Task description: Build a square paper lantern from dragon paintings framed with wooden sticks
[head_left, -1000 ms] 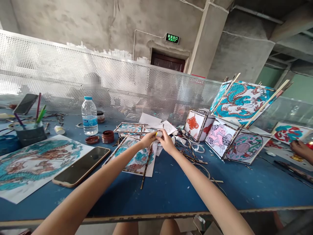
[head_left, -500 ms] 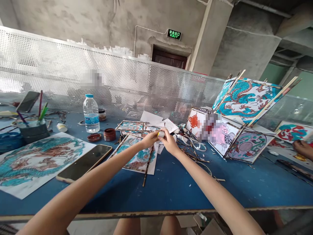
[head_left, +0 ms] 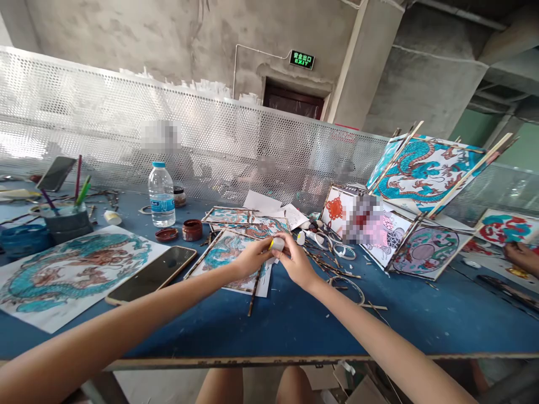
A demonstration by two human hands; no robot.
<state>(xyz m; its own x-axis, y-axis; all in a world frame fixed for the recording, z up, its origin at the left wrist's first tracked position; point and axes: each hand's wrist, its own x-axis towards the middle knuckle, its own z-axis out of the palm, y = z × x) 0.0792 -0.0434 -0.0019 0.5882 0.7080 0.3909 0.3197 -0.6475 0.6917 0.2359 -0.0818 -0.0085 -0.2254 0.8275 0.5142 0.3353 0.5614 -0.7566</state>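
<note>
Shifted slightly lower since the earlier frame: white-and-yellow container (head_left: 277, 244), held just below frame centre. It was gripped by left hand (head_left: 254, 257) and right hand (head_left: 298, 264), fingers closed on it. Dragon drawing (head_left: 221, 255) was partly covered; phone (head_left: 155, 275) was seen lower left.

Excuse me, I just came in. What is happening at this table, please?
The person's left hand and right hand together hold a small white-and-yellow cylindrical object above the blue table. Near them lies a stick-framed turquoise-and-brown dragon picture. Further left, a clear plastic bottle with a blue cap stands near a red-brown jar. At the far right, another person's hand is next to a red-and-blue painting.
</note>
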